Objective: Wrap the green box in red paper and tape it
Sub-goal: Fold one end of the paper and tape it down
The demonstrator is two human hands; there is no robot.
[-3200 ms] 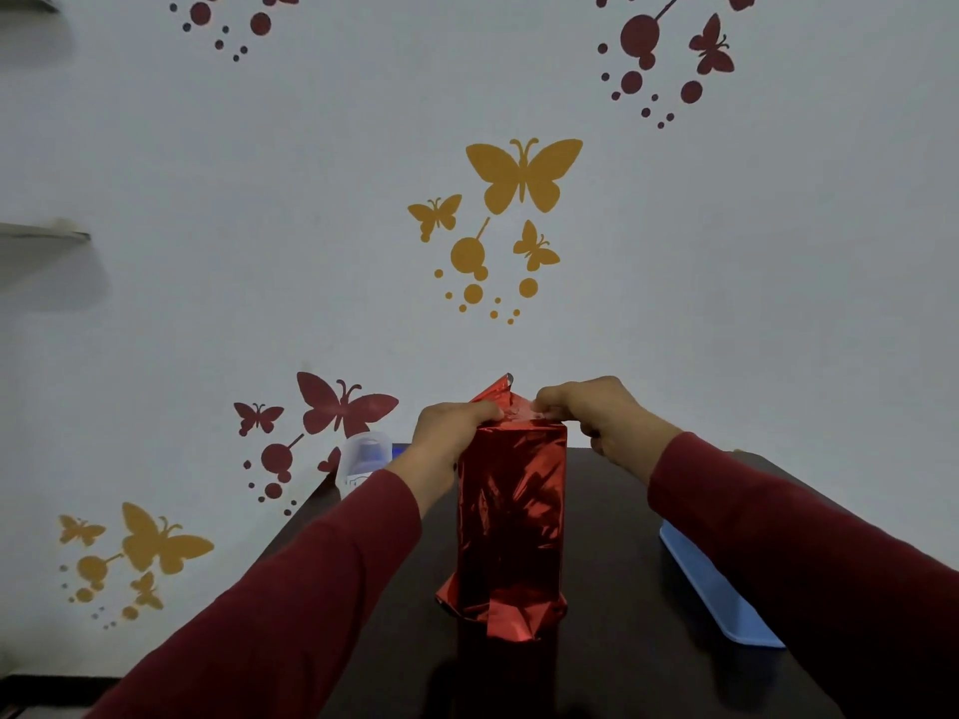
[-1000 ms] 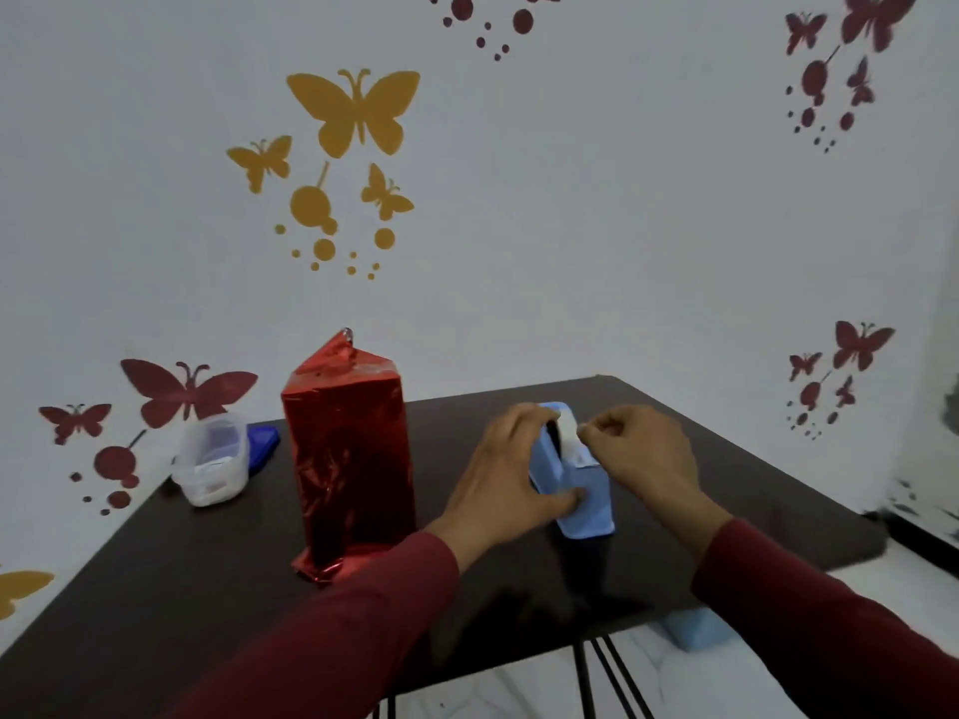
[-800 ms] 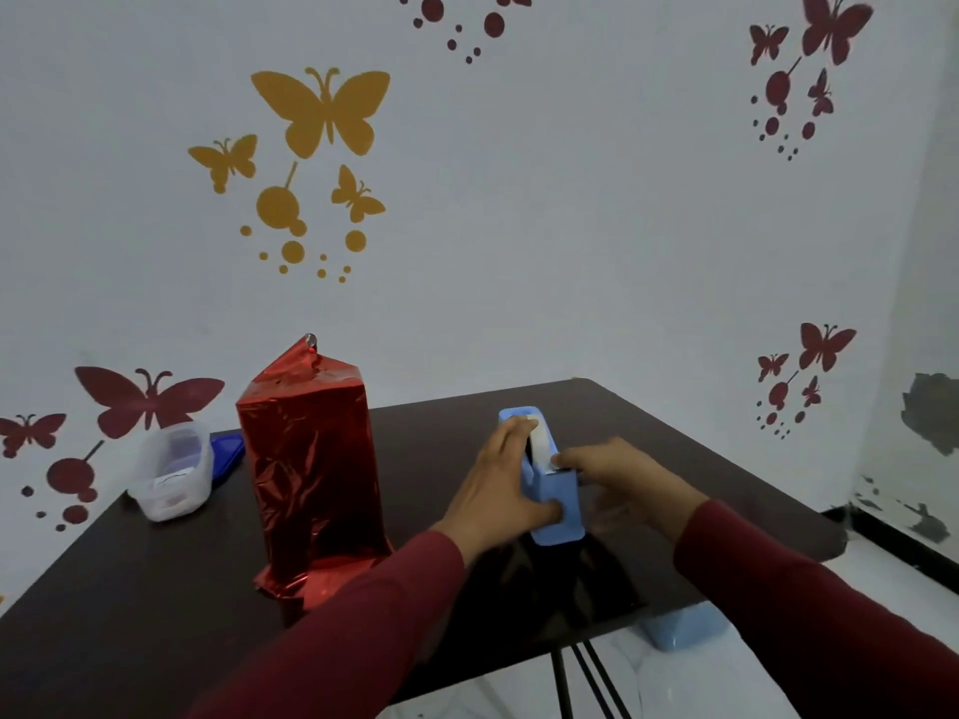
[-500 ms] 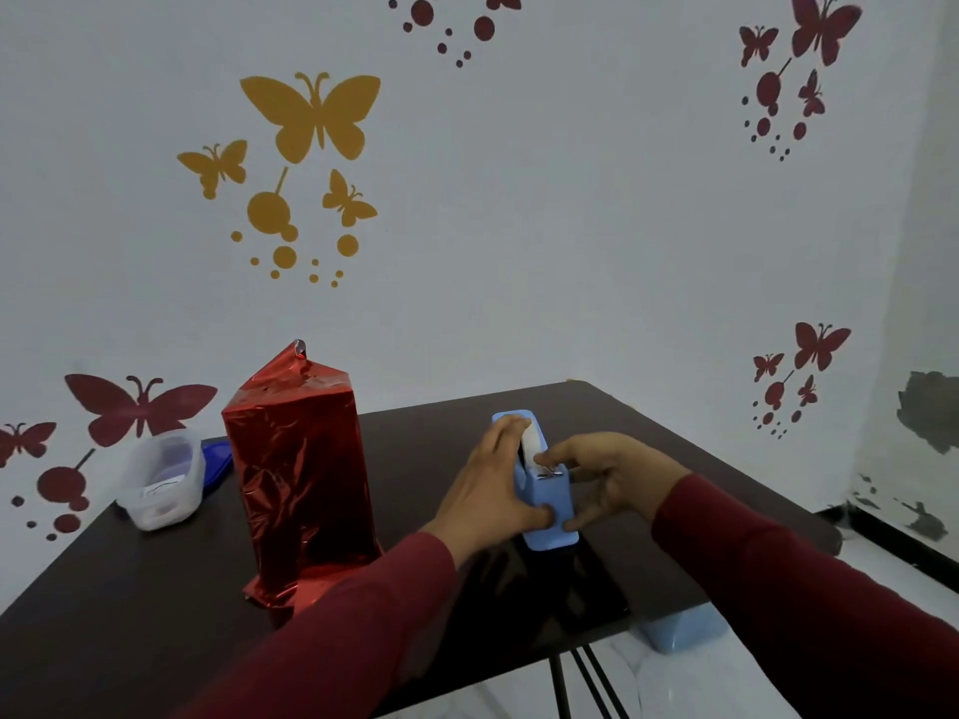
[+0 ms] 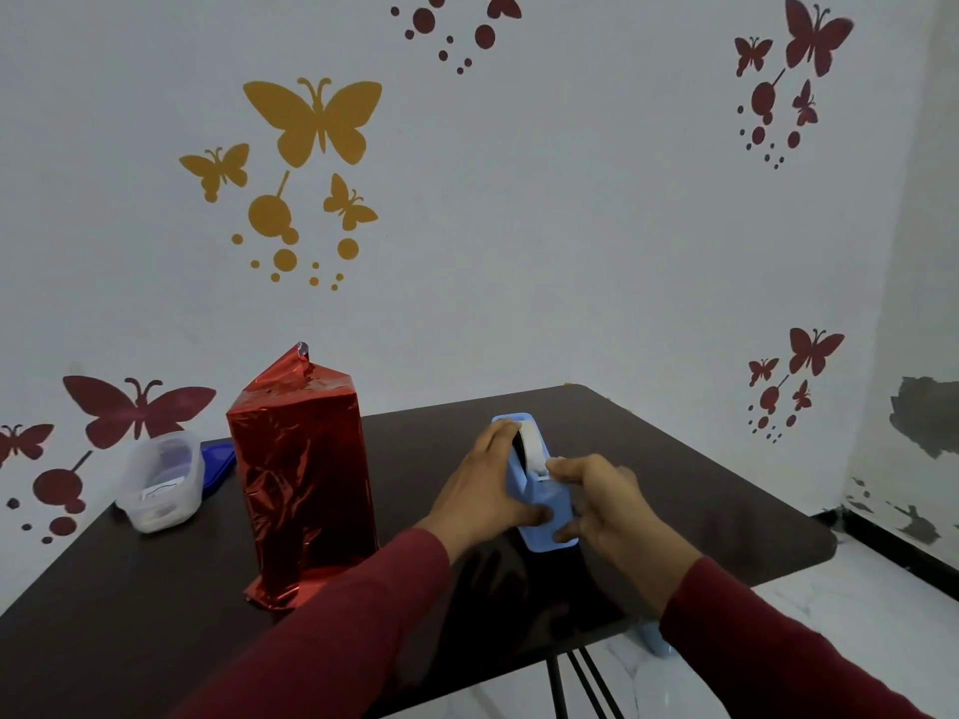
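The box stands upright on the dark table (image 5: 674,490), fully covered in shiny red paper (image 5: 303,485), with a loose paper flap sticking up at its top and crumpled paper at its foot. No green shows. To its right stands a light blue tape dispenser (image 5: 545,505) with a white tape roll. My left hand (image 5: 480,490) grips the dispenser's left side, fingers over its top. My right hand (image 5: 602,498) pinches at the tape near the cutter on the dispenser's near end.
A clear plastic container (image 5: 161,480) sits at the table's back left, with a blue lid (image 5: 218,461) behind it. The table's right and front edges are near my arms. A light blue object (image 5: 656,640) lies on the floor under the table edge.
Both hands left the top of the wrapped box and went to the tape dispenser. My right hand has shifted from the dispenser's side to the tape end at the cutter.
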